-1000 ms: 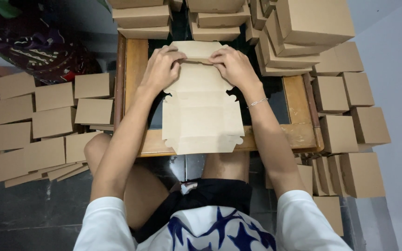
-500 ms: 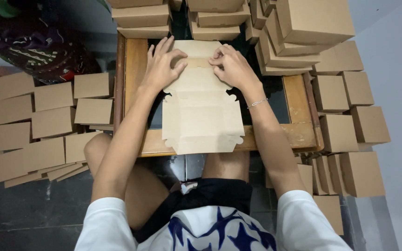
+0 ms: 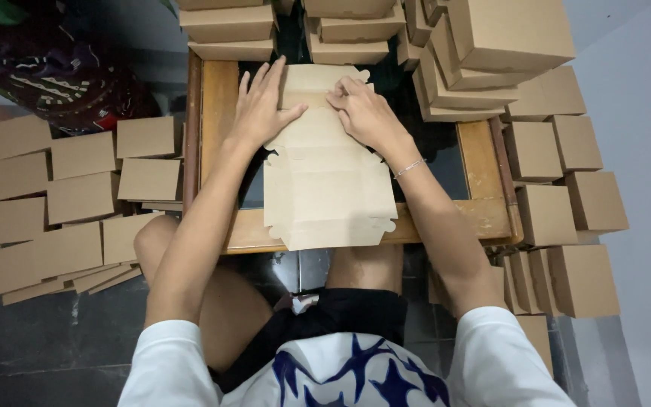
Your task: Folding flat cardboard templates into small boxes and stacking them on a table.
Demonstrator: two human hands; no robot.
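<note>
A flat brown cardboard box blank (image 3: 329,192) lies on a small wooden-framed table (image 3: 220,113), its near end overhanging the table's front edge. My left hand (image 3: 261,105) lies flat with fingers spread on the blank's far left part. My right hand (image 3: 363,113) presses down on the far right part with fingers curled along a crease. Both hands rest on the blank's far flap.
Folded brown boxes are stacked at the table's far edge (image 3: 227,26) and piled at the right (image 3: 506,38). Flat brown blanks (image 3: 77,181) lie spread on the floor at the left. More boxes (image 3: 566,211) stand along the right wall. My knees are under the table.
The far flap, held up and folded by both hands a second ago, now lies pressed flat. My left hand has opened and spread on it; the right hand has moved down onto the crease.
</note>
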